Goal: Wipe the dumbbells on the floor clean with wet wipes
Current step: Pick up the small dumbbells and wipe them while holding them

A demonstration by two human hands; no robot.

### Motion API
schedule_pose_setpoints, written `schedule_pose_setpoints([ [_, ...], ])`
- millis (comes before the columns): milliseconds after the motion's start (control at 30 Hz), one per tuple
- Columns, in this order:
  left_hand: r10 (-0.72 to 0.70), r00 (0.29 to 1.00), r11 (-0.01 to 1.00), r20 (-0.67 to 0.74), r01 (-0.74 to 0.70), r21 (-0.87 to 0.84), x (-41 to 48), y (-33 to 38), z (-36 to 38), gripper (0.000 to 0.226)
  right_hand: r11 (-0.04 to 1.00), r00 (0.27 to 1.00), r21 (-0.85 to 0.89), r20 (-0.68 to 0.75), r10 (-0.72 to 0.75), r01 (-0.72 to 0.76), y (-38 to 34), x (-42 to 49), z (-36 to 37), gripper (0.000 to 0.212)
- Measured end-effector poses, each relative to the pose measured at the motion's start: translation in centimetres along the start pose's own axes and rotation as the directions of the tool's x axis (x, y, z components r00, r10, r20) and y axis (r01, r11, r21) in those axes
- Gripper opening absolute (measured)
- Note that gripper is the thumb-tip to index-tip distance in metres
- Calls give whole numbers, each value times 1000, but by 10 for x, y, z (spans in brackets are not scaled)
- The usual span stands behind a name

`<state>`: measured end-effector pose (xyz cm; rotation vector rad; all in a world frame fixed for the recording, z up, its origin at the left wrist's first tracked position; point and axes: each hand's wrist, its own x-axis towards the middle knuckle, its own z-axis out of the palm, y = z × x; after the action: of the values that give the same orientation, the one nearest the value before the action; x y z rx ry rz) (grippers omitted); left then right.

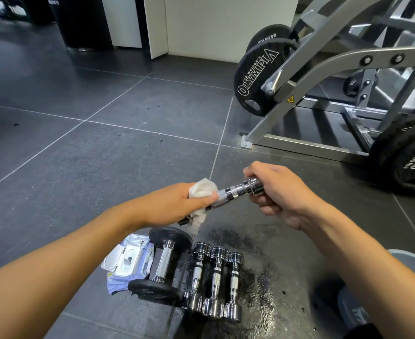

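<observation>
Both hands are raised over the dark tiled floor (pixel 108 99), sharing 1 small chrome dumbbell (pixel 233 192) held level between them. Clamped shut around its far chrome head is the right hand (pixel 278 192), fingers curled over the end so only part of the head shows. Closed likewise, the left hand (pixel 174 204) grips a crumpled white wet wipe (pixel 202 189) pressed around the knurled handle, and the wipe wraps the near end, whose head is mostly hidden, with a tail of cloth hanging below the fist. Directly beneath, on the floor, 3 more chrome dumbbells (pixel 215 280) lie side by side, touching or nearly so, their handles running away from the camera. Just left of them sits a larger dumbbell with black round heads (pixel 163 263) and a chrome handle, parallel to the others. Against its left side lies an open pack of wet wipes (pixel 128 260), flap lifted, resting on what may be a second pale blue packet, though that part is hard to read. Floor to the right of the chrome dumbbells glistens with a wet patch (pixel 260 285). Farther back on the right stands a grey steel gym machine (pixel 324 69) loaded with black weight plates (pixel 258 77), one marked OLYMPIA, another at the right edge marked 10KG.
</observation>
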<state>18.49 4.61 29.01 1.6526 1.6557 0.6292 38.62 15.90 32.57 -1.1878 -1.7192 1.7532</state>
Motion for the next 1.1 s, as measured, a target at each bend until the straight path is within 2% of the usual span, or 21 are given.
schedule_pose_setpoints([
  [100, -91, 992, 971, -87, 69, -230, -4, 0, -4, 58, 997, 1000, 81, -17, -7, 8, 1, 3, -5, 18],
  [200, -164, 975, 874, -150, 73, -481, -3, 5, -5, 57, 988, 999, 153, -27, -29, 33, 0, 4, -8, 17],
  [300, -339, 924, 673, -179, 105, -732, 0, 11, -8, 56, 980, 1000, 198, -3, -11, 11, -2, 2, -11, 18],
  [400, -494, 851, 531, -175, 136, -836, 3, 11, -11, 60, 979, 994, 199, 101, 31, -51, -2, -2, -13, 16],
  [533, -505, 842, 375, -190, 16, -927, 6, 12, -13, 48, 985, 963, 133, 262, 70, -108, 4, -7, -14, 13],
  [600, -510, 828, 389, -232, -19, -921, 8, 15, -12, 50, 987, 941, 107, 329, 80, -121, 7, -10, -13, 10],
  [667, -521, 794, 483, -314, -29, -875, 8, 21, -9, 54, 990, 914, 56, 394, 97, -129, 9, -11, -10, 13],
  [733, -491, 773, 592, -401, -42, -805, 10, 23, -7, 51, 990, 884, -31, 448, 135, -136, 12, -12, -6, 24],
  [800, -416, 773, 717, -479, -45, -696, 10, 23, -6, 49, 985, 853, -113, 494, 168, -129, 14, -12, -3, 31],
  [867, -323, 782, 852, -533, -4, -524, 9, 20, -4, 48, 983, 834, -145, 525, 172, -112, 14, -13, 1, 23],
  [933, -269, 798, 924, -539, 56, -378, 9, 17, 0, 45, 984, 833, -144, 528, 168, -108, 14, -14, 5, 18],
  [1000, -289, 805, 922, -517, 90, -376, 11, 19, 5, 44, 982, 819, -156, 545, 179, -110, 13, -15, 10, 17],
  [1033, -349, 793, 879, -499, 92, -468, 14, 21, 7, 44, 978, 804, -171, 561, 197, -120, 12, -15, 13, 18],
  [1100, -479, 774, 707, -414, 61, -705, 19, 28, 9, 44, 968, 768, -189, 592, 246, -165, 12, -18, 22, 21],
])
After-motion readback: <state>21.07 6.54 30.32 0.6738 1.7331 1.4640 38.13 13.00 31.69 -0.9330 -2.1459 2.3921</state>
